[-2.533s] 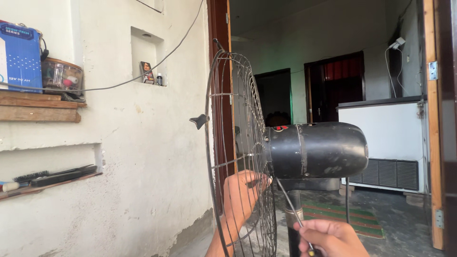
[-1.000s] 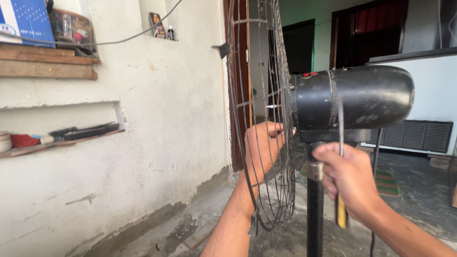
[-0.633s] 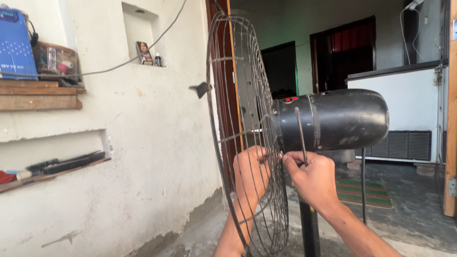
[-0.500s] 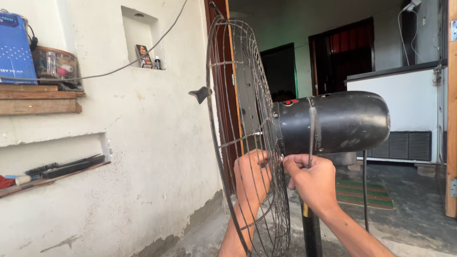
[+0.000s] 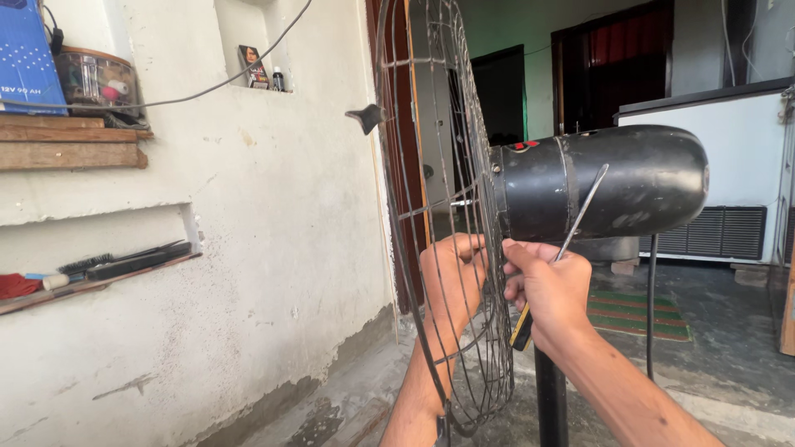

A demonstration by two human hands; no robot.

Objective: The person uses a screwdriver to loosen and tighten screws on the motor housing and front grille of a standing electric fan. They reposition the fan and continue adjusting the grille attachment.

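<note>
A pedestal fan stands before me with a black motor housing (image 5: 604,182) and a round wire guard (image 5: 431,124) seen almost edge-on. My left hand (image 5: 451,277) is behind the guard, near the hub, fingers curled against the wires. My right hand (image 5: 551,290) grips a screwdriver (image 5: 575,219) with a yellow and black handle. Its thin metal shaft slants up across the motor housing. The fan's black pole (image 5: 551,401) drops below my right wrist.
A rough plastered wall (image 5: 273,207) is at the left with a wooden shelf (image 5: 70,141) holding a blue box and a basket. A lower ledge (image 5: 99,273) carries brushes. A white cabinet (image 5: 720,174) and dark doorways lie behind. A green mat (image 5: 638,314) lies on the floor.
The view shifted around the fan. My right hand rose from low beside the pole to the hub and turned the screwdriver, its shaft now leaning right. My left hand stayed behind the guard.
</note>
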